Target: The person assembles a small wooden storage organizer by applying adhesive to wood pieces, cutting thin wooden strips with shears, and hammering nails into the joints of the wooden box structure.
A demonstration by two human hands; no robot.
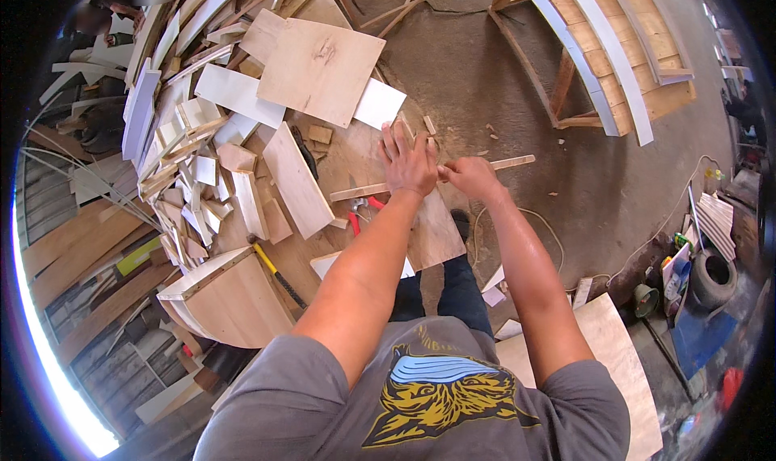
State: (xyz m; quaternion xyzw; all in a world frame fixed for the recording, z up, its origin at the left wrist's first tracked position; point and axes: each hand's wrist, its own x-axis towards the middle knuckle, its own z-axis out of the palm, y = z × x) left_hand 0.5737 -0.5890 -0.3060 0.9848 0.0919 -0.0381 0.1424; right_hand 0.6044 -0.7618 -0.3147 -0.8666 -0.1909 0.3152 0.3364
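A thin wooden strip (514, 162) lies crosswise over the right edge of a plywood work board (436, 230). My left hand (406, 160) rests palm down across the strip, its fingers spread toward the far side. Just right of it, my right hand (471, 176) is closed round the strip, with the thumb side toward the left hand. What lies under both palms is hidden. Red-handled pliers (356, 218) are on the board beside my left forearm. Small wood offcuts (429, 124) sit just beyond my left fingers.
Plywood sheets (323, 69) and a heap of scrap wood (194, 162) crowd the left. A yellow-handled hammer (267, 260) lies near a wooden box (230, 295). At the far right stands a slatted curved frame (622, 48). A cord (558, 236) and a tire (714, 279) are on the floor.
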